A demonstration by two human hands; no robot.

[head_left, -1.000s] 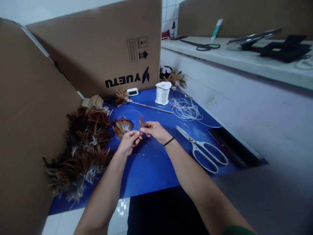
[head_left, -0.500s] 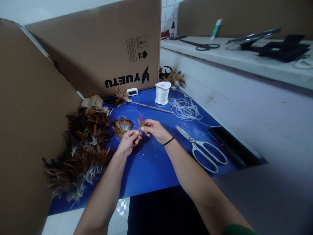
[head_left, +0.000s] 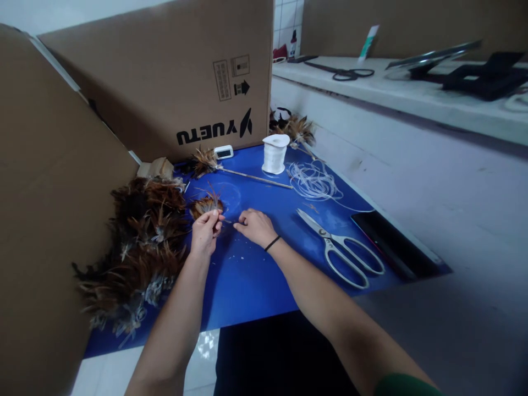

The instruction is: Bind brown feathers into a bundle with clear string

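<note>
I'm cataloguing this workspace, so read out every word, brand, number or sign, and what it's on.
"YUETU", running right to left, on the cardboard box.
A black arrow, pointing right, on the same box.
Too small or blurred to read: the printed panels beside the arrow, and any lettering on the tube, bottle and white device.

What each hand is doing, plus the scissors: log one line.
left hand: pinching thin feathers | right hand: apart from left, hold unclear | scissors: on blue table, right of right hand
</note>
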